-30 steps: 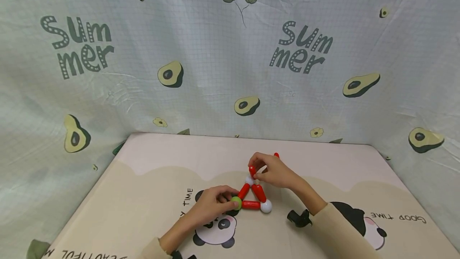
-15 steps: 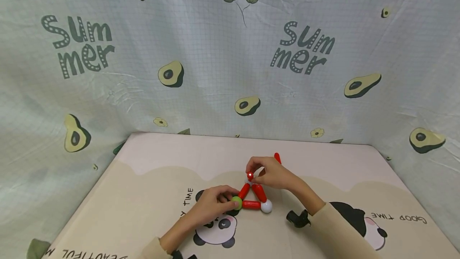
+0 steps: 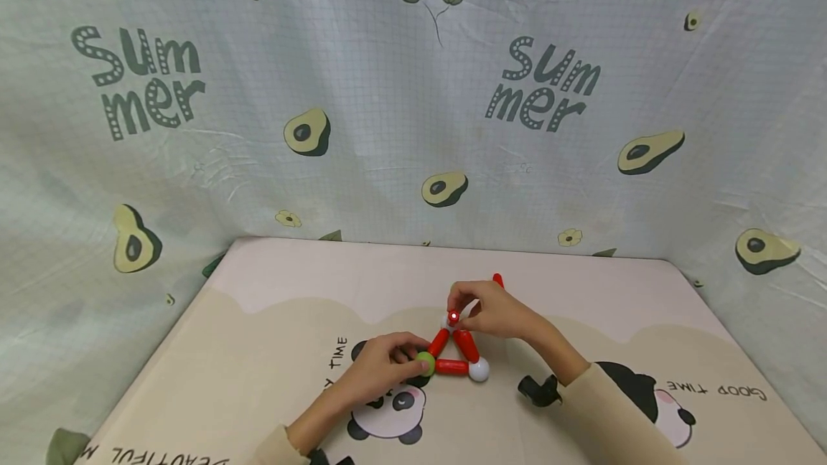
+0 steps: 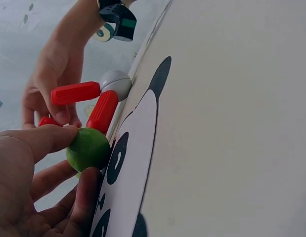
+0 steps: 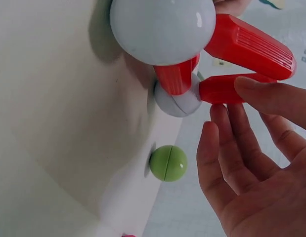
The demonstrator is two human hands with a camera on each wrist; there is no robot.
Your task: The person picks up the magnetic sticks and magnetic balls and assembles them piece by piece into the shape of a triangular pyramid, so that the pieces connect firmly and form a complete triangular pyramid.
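In the head view, my left hand (image 3: 386, 366) holds the green ball (image 3: 424, 364), thumb and fingers around it. Red rods, one marked (image 3: 452, 367), join it to two white balls in a triangle; the front white ball (image 3: 479, 369) is at the right. From that ball a further red rod (image 5: 251, 47) sticks up in the right wrist view. My right hand (image 3: 494, 309) pinches another red rod (image 5: 224, 89) between thumb and fingers. That rod's lower end meets the back white ball (image 5: 177, 98); its top end faces the camera in the head view.
A loose green ball (image 5: 168, 163) lies on the table beyond the joined pieces. Behind my right hand a red rod (image 3: 497, 280) shows partly. The table cover (image 3: 278, 379) has panda prints, and a patterned curtain (image 3: 375, 92) hangs at the back.
My right hand has lowered slightly, and the red rod in it has tipped so its end faces the camera. The left hand keeps its place on the green ball.
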